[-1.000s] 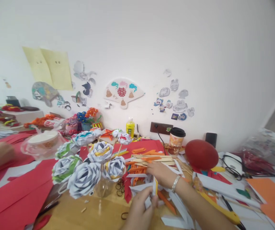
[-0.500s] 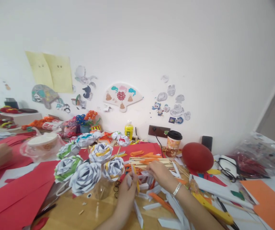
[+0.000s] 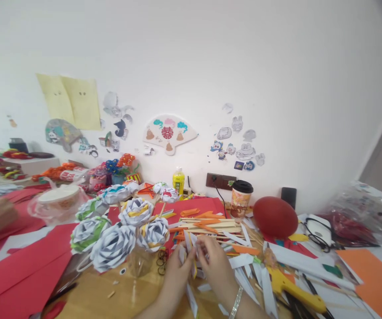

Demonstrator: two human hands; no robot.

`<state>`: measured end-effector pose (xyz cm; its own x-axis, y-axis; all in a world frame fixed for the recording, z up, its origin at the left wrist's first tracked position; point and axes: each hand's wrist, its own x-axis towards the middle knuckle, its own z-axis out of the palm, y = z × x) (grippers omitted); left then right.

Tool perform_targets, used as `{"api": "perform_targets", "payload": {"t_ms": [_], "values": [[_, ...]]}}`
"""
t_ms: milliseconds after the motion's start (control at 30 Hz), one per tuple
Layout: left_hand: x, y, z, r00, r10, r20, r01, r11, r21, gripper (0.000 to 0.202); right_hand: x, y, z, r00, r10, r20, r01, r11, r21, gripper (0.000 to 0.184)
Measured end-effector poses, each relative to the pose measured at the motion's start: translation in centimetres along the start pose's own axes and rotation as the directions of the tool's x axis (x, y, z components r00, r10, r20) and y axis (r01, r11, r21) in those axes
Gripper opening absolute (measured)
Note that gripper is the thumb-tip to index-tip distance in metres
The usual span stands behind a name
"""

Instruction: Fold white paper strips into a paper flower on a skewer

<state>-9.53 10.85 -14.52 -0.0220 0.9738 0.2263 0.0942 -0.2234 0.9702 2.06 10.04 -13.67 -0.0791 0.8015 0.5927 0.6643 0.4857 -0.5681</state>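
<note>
My left hand (image 3: 177,268) is closed around a small bundle of folded paper strips (image 3: 188,241), white with some yellow. Against the same bundle, my right hand (image 3: 213,261) pinches a white strip; its fingertips partly cover it. Just left of my hands stands a cluster of folded paper flowers (image 3: 113,248), mostly white with green, yellow and blue bits. Loose white folded strips (image 3: 244,260) and an orange strip (image 3: 245,250) lie right of my right hand. Thin wooden sticks (image 3: 224,227) are piled behind my hands.
A lidded paper cup (image 3: 240,199), a red balloon (image 3: 275,217) and a yellow bottle (image 3: 178,180) stand near the wall. Yellow-handled scissors (image 3: 295,292) lie at right. Red paper (image 3: 28,270) covers the left, where another person's hand (image 3: 0,217) is.
My right hand has come left and down from the strip pile to the bundle in my left hand. Loose strips on the right lie differently. The view has shifted slightly.
</note>
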Motion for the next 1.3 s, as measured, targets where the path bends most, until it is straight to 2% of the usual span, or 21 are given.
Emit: {"api": "perform_targets", "payload": {"t_ms": [167, 367, 467, 600, 700, 800, 900, 1000, 1133, 1300], "values": [[0.1, 0.3, -0.2, 0.998, -0.044, -0.039, 0.045, 0.998, 0.042, 0.025, -0.3, 0.1, 0.4, 0.993, -0.117, -0.019, 0.116, 0.991, -0.061, 0.018], [-0.2, 0.7, -0.2, 0.990, -0.096, -0.105, 0.102, 0.993, 0.053, 0.015, -0.5, -0.1, 0.1, 0.999, 0.019, 0.039, -0.016, 0.996, -0.084, 0.022], [-0.2, 0.4, -0.2, 0.988, -0.095, -0.126, 0.100, 0.994, 0.039, 0.015, -0.8, 0.0, 0.3, 0.994, -0.024, 0.106, 0.044, 0.979, -0.198, 0.019], [0.0, 0.1, -0.3, 0.986, -0.108, -0.128, 0.106, 0.994, -0.022, 0.022, -1.0, 0.2, 0.6, 0.972, -0.188, 0.139, 0.224, 0.923, -0.313, 0.030], [0.2, 0.2, -0.4, 0.987, -0.111, -0.115, 0.103, 0.992, -0.070, 0.029, -0.8, 0.4, 0.5, 0.957, -0.225, 0.181, 0.276, 0.896, -0.348, 0.036], [0.3, 0.3, -0.3, 0.991, -0.105, -0.087, 0.098, 0.992, -0.081, 0.034, -0.6, 0.8, 0.5, 0.951, -0.241, 0.196, 0.303, 0.863, -0.405, 0.035], [0.3, 0.1, -0.2, 0.990, -0.116, -0.077, 0.110, 0.991, -0.076, 0.036, -0.5, 1.4, 0.6, 0.935, -0.295, 0.196, 0.355, 0.787, -0.504, 0.032], [0.3, 0.1, -0.1, 0.982, -0.156, -0.104, 0.148, 0.986, -0.080, 0.036, -0.5, 1.6, 0.4, 0.900, -0.357, 0.249, 0.433, 0.678, -0.594, 0.034], [0.2, 0.3, -0.1, 0.974, -0.195, -0.118, 0.186, 0.979, -0.087, 0.026, -0.8, 1.0, 0.5, 0.871, -0.337, 0.356, 0.491, 0.594, -0.638, 0.039], [0.4, 0.4, 0.0, 0.955, -0.289, -0.069, 0.280, 0.953, -0.115, 0.017, -1.2, 0.3, 1.3, 0.874, -0.270, 0.404, 0.480, 0.604, -0.636, 0.029]]}}
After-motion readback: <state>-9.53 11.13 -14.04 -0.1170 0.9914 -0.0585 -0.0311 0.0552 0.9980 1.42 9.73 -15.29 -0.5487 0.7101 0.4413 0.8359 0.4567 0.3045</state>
